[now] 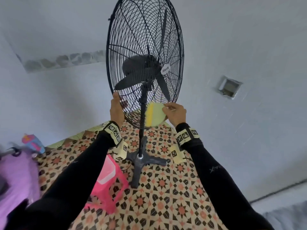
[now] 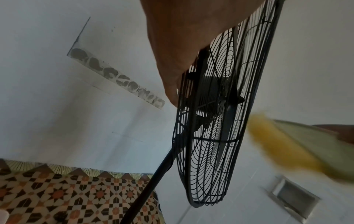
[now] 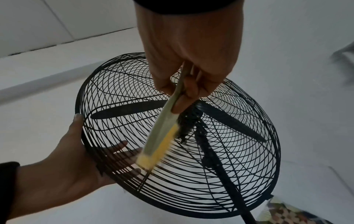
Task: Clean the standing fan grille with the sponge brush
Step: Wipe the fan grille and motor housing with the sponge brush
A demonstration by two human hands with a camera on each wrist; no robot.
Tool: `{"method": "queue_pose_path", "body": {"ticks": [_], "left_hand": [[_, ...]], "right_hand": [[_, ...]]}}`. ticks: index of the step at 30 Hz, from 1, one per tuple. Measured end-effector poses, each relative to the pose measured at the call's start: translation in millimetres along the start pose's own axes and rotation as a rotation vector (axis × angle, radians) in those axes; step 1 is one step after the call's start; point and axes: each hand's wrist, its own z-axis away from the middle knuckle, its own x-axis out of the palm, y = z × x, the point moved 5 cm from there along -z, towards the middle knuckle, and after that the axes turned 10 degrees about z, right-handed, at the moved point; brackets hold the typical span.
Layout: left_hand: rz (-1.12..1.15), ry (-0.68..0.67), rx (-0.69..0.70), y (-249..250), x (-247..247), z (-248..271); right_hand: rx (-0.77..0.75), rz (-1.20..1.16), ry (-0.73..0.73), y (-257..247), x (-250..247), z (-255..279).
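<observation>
Pale walls stand behind the black standing fan (image 1: 144, 63), whose pole rises from a cross base on the patterned floor (image 1: 166, 196). At the lower left rim of the fan's grille (image 3: 220, 151), my left hand (image 1: 117, 108) grasps the wire, thumb on the rim and fingers behind the bars. My right hand (image 1: 175, 113) pinches the green-and-yellow sponge brush (image 1: 154, 115) near the grille's bottom edge, beside the pole. A pink stool (image 1: 106, 181) sits left of the fan's base.

Head above, wrists beneath fan grille (image 1: 144, 52)
</observation>
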Motion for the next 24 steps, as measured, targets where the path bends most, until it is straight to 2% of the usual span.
{"method": "queue_pose_path", "body": {"ticks": [3, 7, 10, 12, 17, 22, 24], "left_hand": [[-0.027, -0.039, 0.037, 2, 5, 6], [-0.170, -0.130, 0.101, 4, 4, 12], [-0.287, -0.217, 0.132, 0, 5, 10], [-0.323, -0.214, 0.152, -2, 13, 11], [-0.305, -0.163, 0.193, 3, 28, 22], [-0.310, -0.155, 0.182, 0, 29, 22], [-0.317, -0.149, 0.180, -2, 23, 17]], "right_hand": [[0.061, -0.037, 0.116, 0, -3, 11], [0.036, 0.004, -0.018, 6, 9, 26], [0.058, 0.004, 0.058, 14, -6, 30], [0.102, -0.009, 0.134, 19, -13, 35], [0.096, 0.013, 0.053, 32, -5, 54], [0.160, -0.061, 0.231, 30, -10, 72], [0.137, -0.052, 0.172, 25, 9, 86]]}}
